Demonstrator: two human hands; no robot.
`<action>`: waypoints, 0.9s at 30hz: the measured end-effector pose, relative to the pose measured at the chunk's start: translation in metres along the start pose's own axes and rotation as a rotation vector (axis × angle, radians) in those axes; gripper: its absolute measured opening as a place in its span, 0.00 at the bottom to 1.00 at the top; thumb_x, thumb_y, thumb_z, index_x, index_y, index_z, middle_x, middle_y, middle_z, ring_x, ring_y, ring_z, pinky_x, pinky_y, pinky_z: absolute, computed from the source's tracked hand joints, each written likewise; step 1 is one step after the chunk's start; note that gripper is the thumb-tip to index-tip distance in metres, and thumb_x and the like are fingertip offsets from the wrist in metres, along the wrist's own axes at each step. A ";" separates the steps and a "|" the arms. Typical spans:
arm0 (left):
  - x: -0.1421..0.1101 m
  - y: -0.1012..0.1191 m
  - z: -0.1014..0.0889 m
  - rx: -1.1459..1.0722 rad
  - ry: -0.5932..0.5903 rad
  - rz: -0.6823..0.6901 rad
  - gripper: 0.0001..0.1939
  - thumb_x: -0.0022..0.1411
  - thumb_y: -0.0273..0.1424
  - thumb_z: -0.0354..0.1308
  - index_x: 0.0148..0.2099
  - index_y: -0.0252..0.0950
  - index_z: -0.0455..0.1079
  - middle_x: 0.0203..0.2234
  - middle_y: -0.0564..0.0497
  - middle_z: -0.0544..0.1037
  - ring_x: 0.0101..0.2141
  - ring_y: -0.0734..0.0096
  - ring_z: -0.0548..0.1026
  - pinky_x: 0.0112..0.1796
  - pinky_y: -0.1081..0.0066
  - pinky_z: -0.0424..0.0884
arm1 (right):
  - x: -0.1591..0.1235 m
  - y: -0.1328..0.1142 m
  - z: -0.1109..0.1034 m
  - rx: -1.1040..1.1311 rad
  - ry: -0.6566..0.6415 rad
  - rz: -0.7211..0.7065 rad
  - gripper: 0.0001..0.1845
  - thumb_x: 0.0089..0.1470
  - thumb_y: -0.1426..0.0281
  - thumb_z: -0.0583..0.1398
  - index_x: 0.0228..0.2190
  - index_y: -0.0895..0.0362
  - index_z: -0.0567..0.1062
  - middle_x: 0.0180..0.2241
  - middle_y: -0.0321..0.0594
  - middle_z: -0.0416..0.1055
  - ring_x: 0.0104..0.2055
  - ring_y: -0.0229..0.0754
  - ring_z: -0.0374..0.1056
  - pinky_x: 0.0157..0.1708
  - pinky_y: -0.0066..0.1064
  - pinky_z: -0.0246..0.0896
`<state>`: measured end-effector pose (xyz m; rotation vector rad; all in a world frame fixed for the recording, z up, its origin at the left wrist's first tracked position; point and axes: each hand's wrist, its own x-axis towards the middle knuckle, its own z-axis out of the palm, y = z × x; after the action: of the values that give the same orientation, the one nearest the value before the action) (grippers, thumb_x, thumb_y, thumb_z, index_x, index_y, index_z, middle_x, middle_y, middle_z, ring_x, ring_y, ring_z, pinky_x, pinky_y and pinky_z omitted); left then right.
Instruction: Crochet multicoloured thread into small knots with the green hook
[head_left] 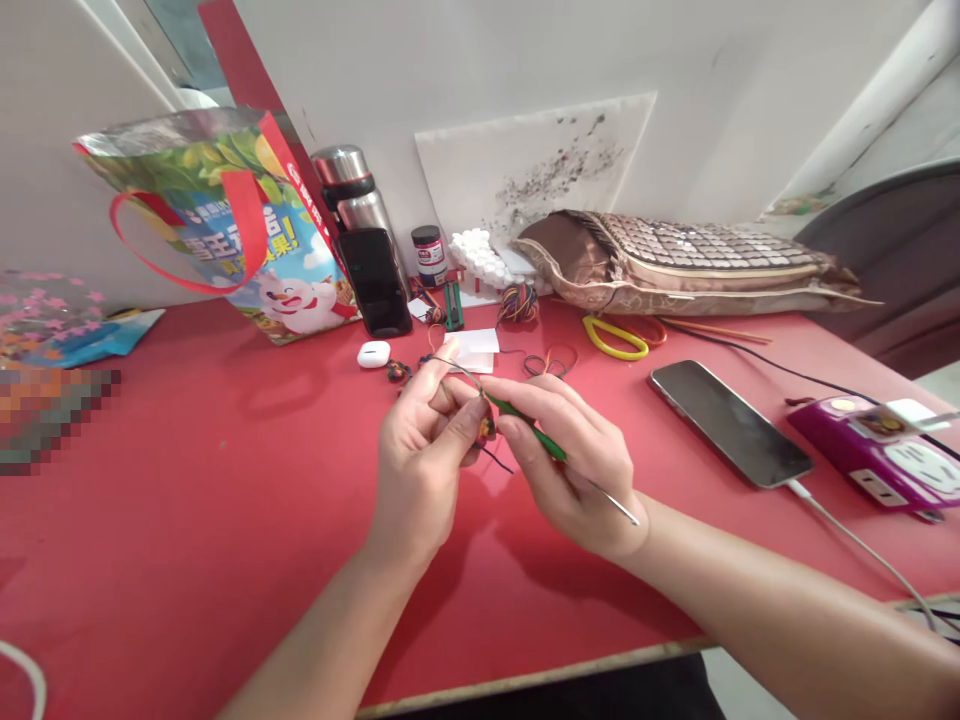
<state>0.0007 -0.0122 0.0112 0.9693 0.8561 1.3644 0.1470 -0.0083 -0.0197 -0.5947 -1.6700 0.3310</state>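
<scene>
Over the front middle of the red table, my left hand [426, 448] is closed, pinching a small multicoloured crochet piece [486, 428] between thumb and fingers. A strand of yarn [459, 368] runs across its raised index finger. My right hand [574, 455] grips a crochet hook [551, 443] with a green handle, held like a pen. The hook's far metal end sticks out past the wrist, while its working end meets the crochet piece. Beneath the piece hangs a dark yarn tail. Behind the hands lie a folded white paper [474, 345] and a ball of multicoloured yarn [519, 303].
A printed bag [225, 230], a steel flask [360, 195] and a dark phone [377, 285] stand at the back left. Yellow-handled scissors [615, 338], a sequined bag [697, 260], a charging phone [727, 420] and a purple power strip [877, 450] lie to the right. Near the middle is a white earbud case [373, 354].
</scene>
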 end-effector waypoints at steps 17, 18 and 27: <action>0.011 0.019 -0.013 -0.136 -0.101 -0.148 0.33 0.52 0.25 0.75 0.61 0.28 0.77 0.23 0.54 0.74 0.23 0.79 0.68 0.23 0.81 0.64 | 0.008 0.000 -0.014 0.582 0.025 0.599 0.13 0.67 0.61 0.65 0.45 0.52 0.87 0.27 0.38 0.73 0.27 0.38 0.64 0.24 0.30 0.61; 0.012 0.019 -0.013 -0.146 -0.111 -0.145 0.34 0.52 0.25 0.75 0.62 0.28 0.77 0.23 0.54 0.73 0.23 0.79 0.68 0.23 0.81 0.64 | 0.010 0.000 -0.016 0.589 0.035 0.616 0.13 0.66 0.60 0.66 0.43 0.53 0.87 0.27 0.39 0.73 0.27 0.38 0.65 0.24 0.30 0.61; 0.016 0.023 -0.017 -0.283 -0.180 -0.212 0.20 0.51 0.23 0.74 0.48 0.29 0.83 0.21 0.55 0.69 0.20 0.82 0.60 0.19 0.80 0.61 | 0.019 0.003 -0.026 0.666 0.088 0.686 0.11 0.61 0.60 0.68 0.37 0.53 0.89 0.23 0.38 0.69 0.25 0.37 0.61 0.20 0.28 0.51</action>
<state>-0.0226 0.0038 0.0266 0.7464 0.5923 1.1596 0.1710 0.0018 -0.0004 -0.6372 -1.1205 1.2764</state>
